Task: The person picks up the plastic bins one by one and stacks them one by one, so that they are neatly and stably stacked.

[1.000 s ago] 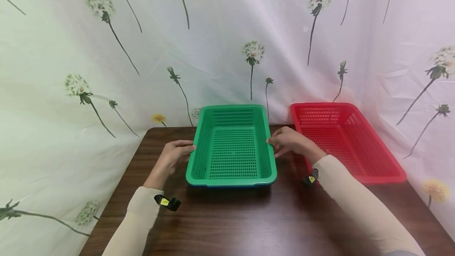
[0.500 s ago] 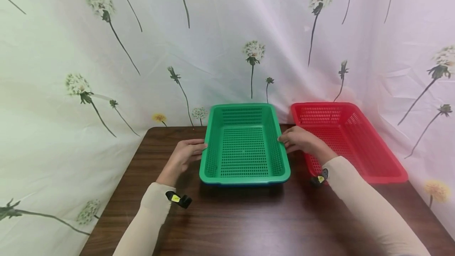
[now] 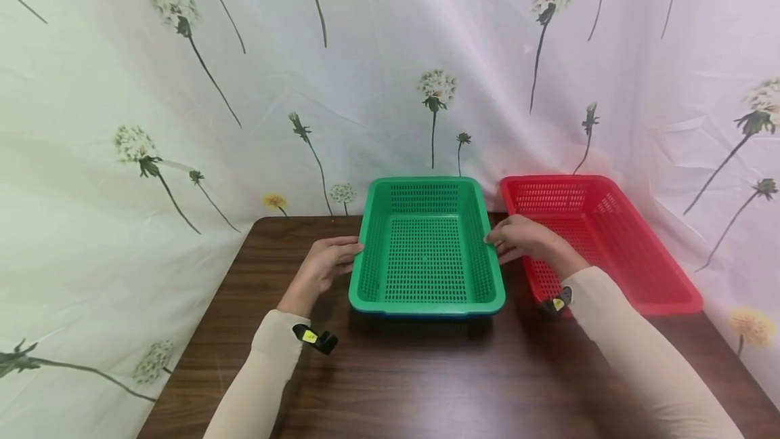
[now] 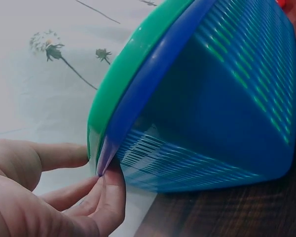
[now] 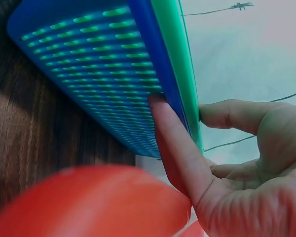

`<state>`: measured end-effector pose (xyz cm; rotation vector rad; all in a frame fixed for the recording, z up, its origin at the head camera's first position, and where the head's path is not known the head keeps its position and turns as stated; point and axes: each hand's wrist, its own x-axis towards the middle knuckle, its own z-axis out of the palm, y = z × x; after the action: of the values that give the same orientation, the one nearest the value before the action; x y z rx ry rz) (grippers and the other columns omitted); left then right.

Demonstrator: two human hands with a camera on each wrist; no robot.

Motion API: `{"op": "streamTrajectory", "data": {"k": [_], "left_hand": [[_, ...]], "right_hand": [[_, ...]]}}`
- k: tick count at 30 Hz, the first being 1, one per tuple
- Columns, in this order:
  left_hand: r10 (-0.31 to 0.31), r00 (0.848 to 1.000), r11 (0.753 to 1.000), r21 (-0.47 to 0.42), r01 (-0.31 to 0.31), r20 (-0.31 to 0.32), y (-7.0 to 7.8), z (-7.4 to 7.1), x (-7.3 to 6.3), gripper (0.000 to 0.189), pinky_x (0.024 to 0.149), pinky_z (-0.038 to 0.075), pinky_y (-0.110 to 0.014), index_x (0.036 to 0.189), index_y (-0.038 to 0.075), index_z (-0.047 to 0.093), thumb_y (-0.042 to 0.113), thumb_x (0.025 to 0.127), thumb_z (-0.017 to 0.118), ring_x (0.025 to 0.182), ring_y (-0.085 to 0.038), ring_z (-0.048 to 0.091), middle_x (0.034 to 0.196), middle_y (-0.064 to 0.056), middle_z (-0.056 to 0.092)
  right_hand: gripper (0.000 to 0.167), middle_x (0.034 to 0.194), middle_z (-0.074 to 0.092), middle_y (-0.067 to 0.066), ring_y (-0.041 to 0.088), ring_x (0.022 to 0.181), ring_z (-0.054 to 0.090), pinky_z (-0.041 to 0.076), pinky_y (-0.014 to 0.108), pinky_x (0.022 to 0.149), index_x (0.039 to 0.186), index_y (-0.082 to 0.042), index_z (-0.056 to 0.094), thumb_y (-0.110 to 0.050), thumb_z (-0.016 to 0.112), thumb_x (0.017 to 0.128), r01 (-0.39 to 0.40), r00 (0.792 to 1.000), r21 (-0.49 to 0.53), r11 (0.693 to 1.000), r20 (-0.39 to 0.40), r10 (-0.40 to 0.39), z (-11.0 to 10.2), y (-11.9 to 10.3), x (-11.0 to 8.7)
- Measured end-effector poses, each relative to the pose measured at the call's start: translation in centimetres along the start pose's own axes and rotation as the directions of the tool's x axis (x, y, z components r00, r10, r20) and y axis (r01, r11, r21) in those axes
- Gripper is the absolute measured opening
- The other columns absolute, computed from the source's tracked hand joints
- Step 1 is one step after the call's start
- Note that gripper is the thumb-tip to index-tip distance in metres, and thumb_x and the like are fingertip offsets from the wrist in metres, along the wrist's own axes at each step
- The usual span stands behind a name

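Note:
A green slotted plastic basket [image 3: 426,307] sits nested inside a blue basket [image 4: 202,108] of like shape, whose rim shows just under the green one. My left hand [image 3: 323,264] pinches both rims at the left side, thumb at the green rim and fingers beneath the blue. On the right side my right hand [image 3: 525,241] grips the two rims the same way; its fingertips press the blue wall in the right wrist view. Inside the green basket only its slotted floor shows.
Close on the right stands a red slotted basket [image 3: 657,242], partly behind my right forearm. The dark wooden table [image 3: 420,385] runs back to a white curtain [image 3: 365,87] printed with dandelions.
Both hands have shifted the nested green and blue baskets to the right, nearer the red basket, moving less in the last half second. The red basket stays in place.

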<state>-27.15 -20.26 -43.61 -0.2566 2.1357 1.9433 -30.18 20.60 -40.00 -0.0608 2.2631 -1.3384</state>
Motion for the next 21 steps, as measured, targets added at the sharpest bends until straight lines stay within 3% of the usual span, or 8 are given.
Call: {"op": "streamTrajectory", "data": {"k": [6,10,16,21], "left_hand": [[0.012,1.000,0.999,0.030,-0.012,0.000,0.2,0.0,-0.1,0.053,0.099,0.063,-0.036,0.150,-0.002,0.057,0.018,0.103,0.071,0.114,-0.019,0.073,0.143,-0.021,0.066],[0.050,0.999,0.992,0.119,-0.050,-0.002,0.8,0.1,-0.4,0.053,0.112,0.055,-0.049,0.151,-0.003,0.054,0.021,0.105,0.067,0.124,-0.031,0.070,0.150,-0.025,0.059],[0.167,0.983,0.960,0.241,-0.144,-0.079,3.1,0.8,-1.3,0.049,0.117,0.049,-0.057,0.149,-0.002,0.057,0.023,0.107,0.062,0.136,-0.044,0.061,0.154,-0.024,0.054],[0.242,0.967,0.950,0.221,-0.220,-0.075,5.3,2.4,-2.0,0.040,0.110,0.056,-0.053,0.139,-0.003,0.065,0.021,0.107,0.063,0.123,-0.037,0.067,0.139,-0.022,0.065]], "right_hand": [[0.044,0.125,0.069,0.024,0.027,0.100,0.076,0.061,0.052,0.100,0.136,0.008,0.062,-0.021,0.068,0.104,0.020,1.000,-0.067,0.998,-0.023,-0.022,-0.1,-0.2,-0.3],[0.045,0.123,0.071,0.027,0.028,0.097,0.079,0.065,0.046,0.092,0.136,0.009,0.063,-0.021,0.069,0.104,0.057,0.996,-0.158,0.986,-0.055,-0.067,-0.5,-1.0,-1.3],[0.050,0.127,0.068,0.031,0.029,0.096,0.079,0.066,0.044,0.091,0.141,0.009,0.059,-0.023,0.070,0.104,0.089,0.991,-0.225,0.970,-0.082,-0.110,-2.4,-2.7,-3.4],[0.052,0.128,0.067,0.030,0.030,0.098,0.078,0.066,0.046,0.093,0.142,0.007,0.058,-0.025,0.072,0.103,0.103,0.985,-0.293,0.950,-0.103,-0.139,-4.3,-3.2,-4.7]]}}
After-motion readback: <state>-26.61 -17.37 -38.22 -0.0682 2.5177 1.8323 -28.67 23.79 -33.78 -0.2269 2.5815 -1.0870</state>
